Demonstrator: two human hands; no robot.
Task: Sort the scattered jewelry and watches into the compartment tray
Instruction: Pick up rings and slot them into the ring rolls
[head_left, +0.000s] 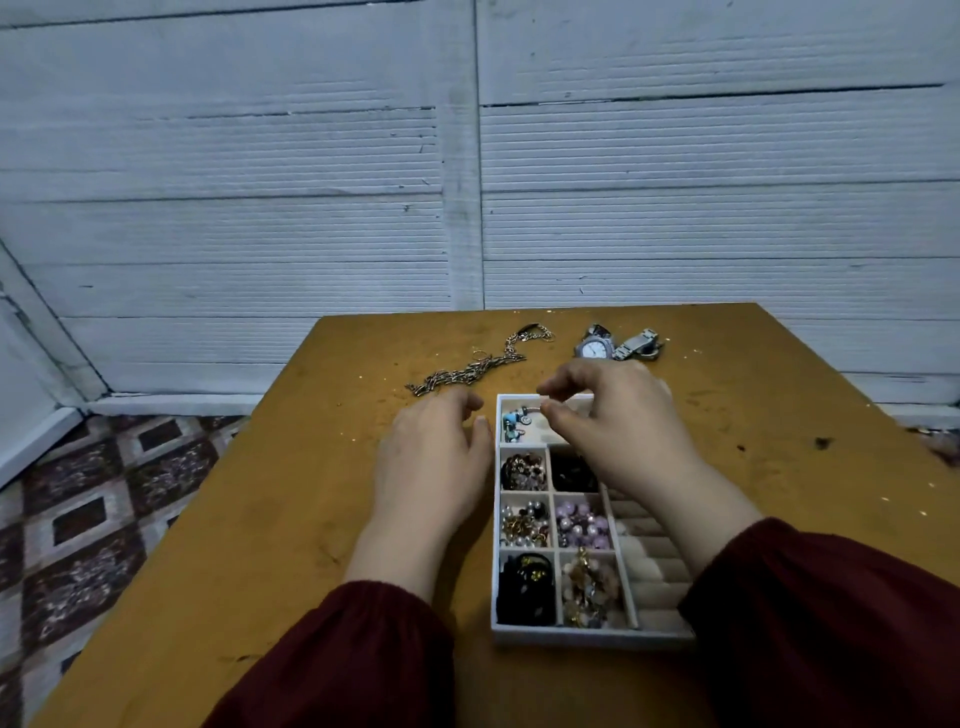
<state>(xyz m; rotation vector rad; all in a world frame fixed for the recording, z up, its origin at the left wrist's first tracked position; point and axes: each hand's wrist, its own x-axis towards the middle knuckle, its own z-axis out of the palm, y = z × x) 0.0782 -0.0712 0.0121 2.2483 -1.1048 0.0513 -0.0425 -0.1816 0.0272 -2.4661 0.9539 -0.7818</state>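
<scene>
A white compartment tray (571, 638) lies on the table, with several compartments holding beads, pearls and dark pieces. A blue bead bracelet (513, 422) lies in the tray's far left compartment. My right hand (618, 423) hovers over that far compartment. Its thumb and forefinger are curled close together at the bracelet's silver end, and I cannot tell whether they pinch it. My left hand (431, 457) rests on the table against the tray's left wall, fingers loosely curled and holding nothing. Behind the tray lie a metal chain necklace (467, 370) and two watches (595, 348) (640, 343).
The worn orange table (249, 519) ends at the far edge just behind the watches and along the slanting left edge. A patterned carpet (88, 519) covers the floor on the left. A ribbed white wall (467, 182) stands behind the table.
</scene>
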